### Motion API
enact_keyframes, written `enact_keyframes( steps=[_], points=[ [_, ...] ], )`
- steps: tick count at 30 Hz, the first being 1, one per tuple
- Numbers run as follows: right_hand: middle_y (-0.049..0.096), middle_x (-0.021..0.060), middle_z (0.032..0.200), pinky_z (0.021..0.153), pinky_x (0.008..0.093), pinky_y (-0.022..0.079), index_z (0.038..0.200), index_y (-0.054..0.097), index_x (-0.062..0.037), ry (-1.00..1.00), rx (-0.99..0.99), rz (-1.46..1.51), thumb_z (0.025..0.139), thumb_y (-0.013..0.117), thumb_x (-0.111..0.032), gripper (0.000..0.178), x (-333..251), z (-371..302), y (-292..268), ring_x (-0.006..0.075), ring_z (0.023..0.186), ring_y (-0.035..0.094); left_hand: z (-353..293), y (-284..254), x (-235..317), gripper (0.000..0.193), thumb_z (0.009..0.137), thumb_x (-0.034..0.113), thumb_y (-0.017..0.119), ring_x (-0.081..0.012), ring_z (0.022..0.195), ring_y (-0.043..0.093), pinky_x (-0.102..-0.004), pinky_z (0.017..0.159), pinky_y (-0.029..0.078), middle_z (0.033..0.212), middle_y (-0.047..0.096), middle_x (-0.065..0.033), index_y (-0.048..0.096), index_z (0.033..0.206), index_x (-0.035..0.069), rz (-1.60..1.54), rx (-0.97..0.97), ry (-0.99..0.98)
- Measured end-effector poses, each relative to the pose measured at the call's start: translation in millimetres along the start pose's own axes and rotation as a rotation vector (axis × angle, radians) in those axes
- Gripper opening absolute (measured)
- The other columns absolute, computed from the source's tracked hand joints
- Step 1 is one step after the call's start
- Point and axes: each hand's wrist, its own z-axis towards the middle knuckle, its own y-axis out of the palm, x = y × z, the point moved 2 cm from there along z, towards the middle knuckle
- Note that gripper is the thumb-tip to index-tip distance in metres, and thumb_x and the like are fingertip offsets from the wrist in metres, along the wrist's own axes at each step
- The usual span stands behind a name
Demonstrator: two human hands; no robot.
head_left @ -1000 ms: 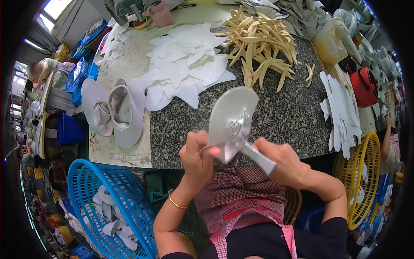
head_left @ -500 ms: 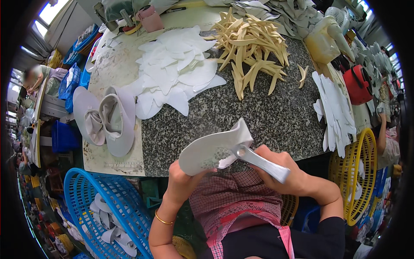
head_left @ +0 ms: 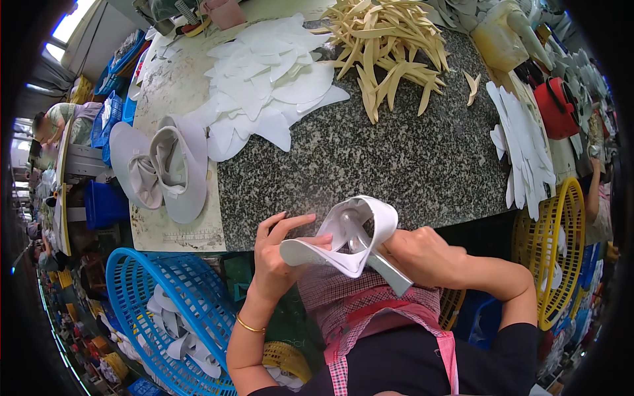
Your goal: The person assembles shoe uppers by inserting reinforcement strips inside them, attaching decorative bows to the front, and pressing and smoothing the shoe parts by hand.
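Near the lower centre of the frame, we hold a white curved piece (head_left: 337, 256) between us, our left hand (head_left: 272, 263) pinching its left end, our right hand (head_left: 426, 257), fingertips hidden, seemingly grasping its right edge beside a silver bar (head_left: 391, 272).

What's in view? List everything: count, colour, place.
white piece: 1, white, front centre
silver bar: 1, silver, front centre
table: 1, grey and cream, centre
white panels: many, white, table back
curved strips: many, cream, table back
long pieces: many, white, table right
hats: 2, pale grey, table left
jug: 1, yellowish, back right
red container: 1, red, right
blue basket: 1, blue, lower left
yellow baskets: at least 2, yellow, right, bottom
co-workers: at least 2, pale clothes, edges
background clutter: too small to count
apron: 1, pink check, worn
left hand: 1, bare, on white piece
right hand: 1, bare, on white piece
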Motion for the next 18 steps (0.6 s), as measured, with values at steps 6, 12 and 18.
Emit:
enact_keyframes(
  steps=[6,12,18],
  points=[
    [0.065,0.0154,0.073,0.046,0.0444,0.054,0.116,0.053,-0.0011,-0.036,0.035,-0.007,0.098,0.062,-0.023,0.03,0.3,6.3,-6.8,0.0336,0.055,0.067,-0.3,3.1,-5.6,0.032,0.068,0.015,0.085,-0.0207,0.107,0.069,-0.0459,0.102,0.044,0.09,0.077,0.0057,0.082,0.099,0.021,-0.011,0.047,-0.037],
    [0.063,0.013,0.07,0.045,0.0429,0.054,0.107,0.052,-0.0006,-0.021,-0.027,-0.083,0.099,0.061,-0.025,0.028,5.3,17.3,-23.0,0.0315,0.053,0.066,14.4,-8.8,2.6,0.025,0.07,0.008,0.086,-0.0212,0.097,0.07,-0.0359,0.09,0.05,0.091,0.075,-0.0079,0.08,0.095,0.009,-0.459,0.047,-0.321],
    [0.062,0.0099,0.069,0.045,0.0425,0.052,0.096,0.048,-0.0042,0.0,0.131,-0.16,0.099,0.062,-0.023,0.023,13.7,14.9,-38.3,0.03,0.053,0.064,24.8,3.5,-21.1,0.025,0.073,-0.003,0.08,-0.0168,0.079,0.072,-0.0267,0.073,0.056,0.092,0.078,-0.0088,0.078,0.097,0.002,-0.507,0.173,-0.538]
  ],
)
